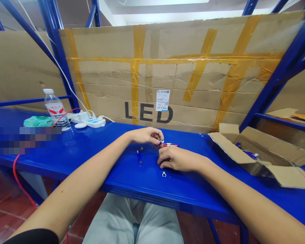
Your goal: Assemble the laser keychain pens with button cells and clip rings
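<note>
Over the blue table, my left hand [147, 135] is closed, thumb and fingers pinching a small silver metal piece [162, 141]. Close by on the right, my right hand [177, 158] rests low at the tabletop with its fingers curled together; whatever they grip is hidden. Behind the knuckles lies a slim red and purple metallic tube [172, 144], partly covered. A short blue cylinder with silver ends [139, 157] lies below my left hand, and a tiny dark metal part [141, 148] sits just above it. Nearer the front edge stands a silver metal cap [164, 174].
An open cardboard box [259, 162] with blue and silver parts stands at right. At left are a water bottle [56, 110], a green packet [38, 121] and a white power strip [95, 122] with cables. A large taped cardboard sheet [112, 84] backs the blue table [91, 139].
</note>
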Demonstrator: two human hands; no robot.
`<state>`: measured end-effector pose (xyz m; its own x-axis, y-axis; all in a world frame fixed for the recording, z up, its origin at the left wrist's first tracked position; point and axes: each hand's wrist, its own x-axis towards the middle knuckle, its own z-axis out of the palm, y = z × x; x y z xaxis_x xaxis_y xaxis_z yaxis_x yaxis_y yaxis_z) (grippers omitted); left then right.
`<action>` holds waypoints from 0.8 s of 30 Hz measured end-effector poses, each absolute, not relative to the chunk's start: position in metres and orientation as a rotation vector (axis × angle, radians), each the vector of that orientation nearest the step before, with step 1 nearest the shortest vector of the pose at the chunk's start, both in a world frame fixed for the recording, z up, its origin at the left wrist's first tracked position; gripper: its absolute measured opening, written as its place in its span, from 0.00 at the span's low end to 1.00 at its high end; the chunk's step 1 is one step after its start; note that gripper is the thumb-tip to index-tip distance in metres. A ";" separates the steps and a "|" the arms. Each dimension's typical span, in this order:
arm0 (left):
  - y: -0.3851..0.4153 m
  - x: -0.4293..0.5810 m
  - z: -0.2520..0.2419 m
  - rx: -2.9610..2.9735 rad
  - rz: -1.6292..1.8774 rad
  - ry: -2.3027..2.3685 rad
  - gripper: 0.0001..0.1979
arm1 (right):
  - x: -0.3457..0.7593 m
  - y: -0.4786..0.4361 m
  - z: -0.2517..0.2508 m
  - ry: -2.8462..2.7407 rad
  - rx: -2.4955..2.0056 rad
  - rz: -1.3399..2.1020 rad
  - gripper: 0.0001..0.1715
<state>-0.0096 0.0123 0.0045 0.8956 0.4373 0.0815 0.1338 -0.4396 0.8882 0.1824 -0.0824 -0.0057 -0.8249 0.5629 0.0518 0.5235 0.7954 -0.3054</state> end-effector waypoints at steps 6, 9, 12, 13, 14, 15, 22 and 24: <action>0.014 -0.010 0.003 1.987 0.349 0.433 0.08 | 0.178 -0.088 -0.003 -2.823 -0.936 0.374 0.05; 0.015 -0.009 0.001 1.987 0.352 0.455 0.10 | 0.186 -0.087 0.003 -2.634 -0.881 0.260 0.06; 0.013 -0.006 -0.001 1.936 0.310 0.427 0.13 | 0.199 -0.080 0.009 -2.407 -0.812 0.119 0.05; 0.013 -0.004 -0.002 1.912 0.295 0.410 0.13 | 0.202 -0.078 0.010 -2.368 -0.805 0.087 0.04; 0.012 -0.003 -0.004 1.890 0.284 0.395 0.14 | 0.205 -0.075 0.010 -2.351 -0.804 0.068 0.04; 0.012 -0.002 -0.005 1.872 0.278 0.385 0.15 | 0.207 -0.073 0.010 -2.350 -0.807 0.059 0.04; 0.011 -0.001 -0.008 1.834 0.282 0.367 0.17 | 0.207 -0.065 0.000 -2.317 -0.822 0.068 0.06; 0.011 -0.001 -0.009 1.839 0.288 0.374 0.16 | 0.206 -0.064 -0.002 -2.294 -0.820 0.046 0.06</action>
